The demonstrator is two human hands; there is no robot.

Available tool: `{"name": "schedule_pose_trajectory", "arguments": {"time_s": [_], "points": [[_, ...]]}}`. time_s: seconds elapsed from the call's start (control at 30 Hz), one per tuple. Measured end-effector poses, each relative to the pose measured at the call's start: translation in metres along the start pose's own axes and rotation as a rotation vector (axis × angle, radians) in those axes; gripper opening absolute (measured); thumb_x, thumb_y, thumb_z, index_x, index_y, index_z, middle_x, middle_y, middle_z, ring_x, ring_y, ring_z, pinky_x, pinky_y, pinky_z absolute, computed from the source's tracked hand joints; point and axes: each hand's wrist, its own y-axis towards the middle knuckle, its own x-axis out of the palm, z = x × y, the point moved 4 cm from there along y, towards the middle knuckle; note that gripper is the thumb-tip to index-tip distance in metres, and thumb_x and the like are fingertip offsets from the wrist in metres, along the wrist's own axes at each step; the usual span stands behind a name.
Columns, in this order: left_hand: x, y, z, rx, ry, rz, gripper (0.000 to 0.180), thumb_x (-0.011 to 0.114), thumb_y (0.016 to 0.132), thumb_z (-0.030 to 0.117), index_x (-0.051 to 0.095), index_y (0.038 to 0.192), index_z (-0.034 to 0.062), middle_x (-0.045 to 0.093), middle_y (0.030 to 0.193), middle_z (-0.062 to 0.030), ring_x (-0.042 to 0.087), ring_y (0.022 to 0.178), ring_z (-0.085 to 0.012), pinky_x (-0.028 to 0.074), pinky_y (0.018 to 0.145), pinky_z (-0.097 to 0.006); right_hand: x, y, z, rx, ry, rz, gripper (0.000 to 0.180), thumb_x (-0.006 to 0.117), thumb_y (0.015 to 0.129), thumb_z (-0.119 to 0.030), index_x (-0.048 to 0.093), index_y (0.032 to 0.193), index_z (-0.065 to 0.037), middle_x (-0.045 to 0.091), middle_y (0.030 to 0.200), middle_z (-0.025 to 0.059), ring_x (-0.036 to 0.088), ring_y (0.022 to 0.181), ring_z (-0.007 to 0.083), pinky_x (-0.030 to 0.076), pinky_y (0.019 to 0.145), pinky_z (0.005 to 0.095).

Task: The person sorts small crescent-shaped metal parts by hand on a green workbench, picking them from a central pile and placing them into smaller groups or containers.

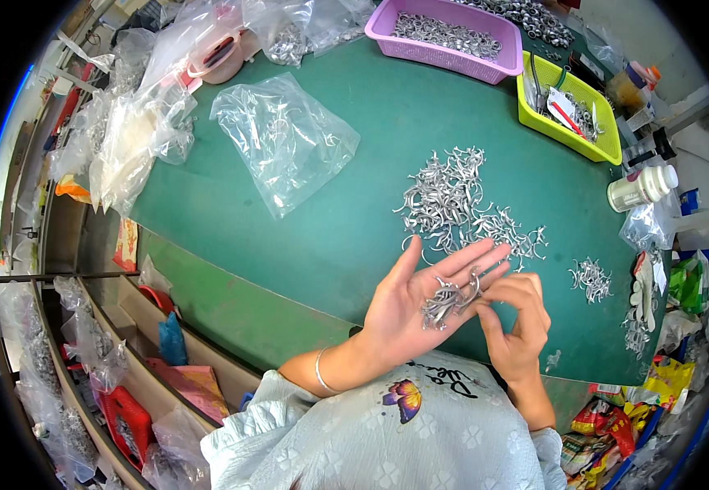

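Note:
My left hand (399,314) is turned palm up with its fingers stretched out, holding a small heap of curved silver metal pieces (446,304). Beside it, my right hand (519,322) is closed in a pinch at the edge of that heap, the thumb and index finger on one of the curved pieces; the piece is mostly hidden by the fingertips. Just beyond my left fingers lies a large loose pile of similar pieces (444,196) on the green tabletop (289,261). A smaller pile (590,280) lies off to the right.
A clear plastic bag (285,143) lies left of the big pile. A purple basket (452,61) of metal parts and a yellow-green basket (571,139) with tools stand at the far right. A white bottle (642,188) lies near the right edge. Shelf compartments (183,359) hold bags at left.

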Motion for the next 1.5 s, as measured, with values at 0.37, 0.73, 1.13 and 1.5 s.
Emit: {"name": "schedule_pose_trajectory", "arguments": {"time_s": [0.37,0.73,1.13,1.5], "points": [[0.007,-0.005,0.0,-0.032,0.151,0.01,0.069,0.023,0.091,0.053,0.023,0.136,0.0,0.021,0.143,-0.01,0.031,0.124,-0.0141,0.029,0.099,-0.027,-0.002,0.003,0.0,0.161,-0.015,-0.036,0.033,0.068,0.06,0.005,0.061,0.091,0.001,0.056,0.084,0.0086,0.049,0.073,0.021,0.039,0.065,0.0301],[0.009,-0.004,0.0,0.01,0.019,-0.044,0.076,0.029,0.088,0.055,0.012,0.138,-0.0003,0.009,0.144,-0.0194,0.027,0.128,-0.0255,0.028,0.101,-0.037,-0.004,0.0,-0.002,0.195,0.162,0.039,0.023,0.066,0.063,0.009,0.062,0.085,0.003,0.059,0.086,0.0095,0.051,0.079,0.0205,0.041,0.07,0.0292],[0.013,-0.007,0.001,0.008,0.007,-0.074,0.077,0.029,0.087,0.057,0.012,0.138,0.0014,0.008,0.144,-0.0202,0.013,0.133,-0.0307,0.021,0.105,-0.04,-0.004,-0.003,-0.005,0.215,0.224,0.102,0.018,0.065,0.064,0.009,0.061,0.081,0.003,0.059,0.086,0.0109,0.051,0.082,0.0215,0.041,0.073,0.0307],[0.015,-0.006,-0.001,0.001,-0.02,-0.101,0.078,0.026,0.087,0.058,0.012,0.138,0.0013,0.008,0.144,-0.021,0.01,0.133,-0.0346,0.013,0.107,-0.044,-0.008,0.001,-0.039,-0.073,-0.221,0.095,0.027,0.07,0.056,0.011,0.064,0.078,-0.002,0.061,0.084,0.0078,0.053,0.076,0.0233,0.042,0.066,0.0298]]}}
